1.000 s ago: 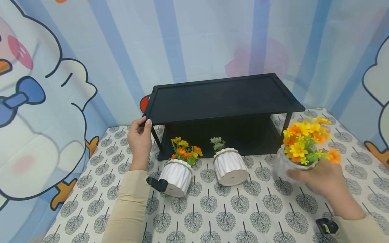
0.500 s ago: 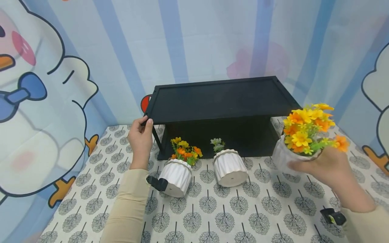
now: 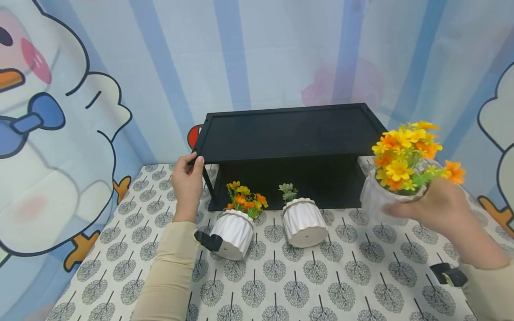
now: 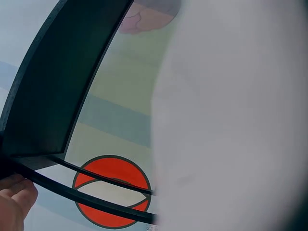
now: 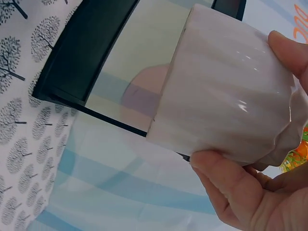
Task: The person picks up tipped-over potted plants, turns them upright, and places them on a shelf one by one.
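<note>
My left hand pinches the front left corner of a black two-tier shelf, thumb on the near side; its fingertips show at the frame in the left wrist view. On the right, my right hand holds a white ribbed flowerpot with yellow and orange flowers. The pot is raised near the shelf's front right corner, overlapping it in the head view. In the right wrist view, thumb and fingers grip the pot's glossy side from opposite edges.
Two more white flowerpots lie tipped before the shelf, bases facing me: one with orange and yellow flowers, one with pale flowers. A tree-patterned cloth covers the table. Behind hangs a striped cartoon backdrop.
My right hand has lifted the flowerpot upward to about the level of the shelf's top. The left hand stays at the shelf corner, and the two lying pots have not moved.
</note>
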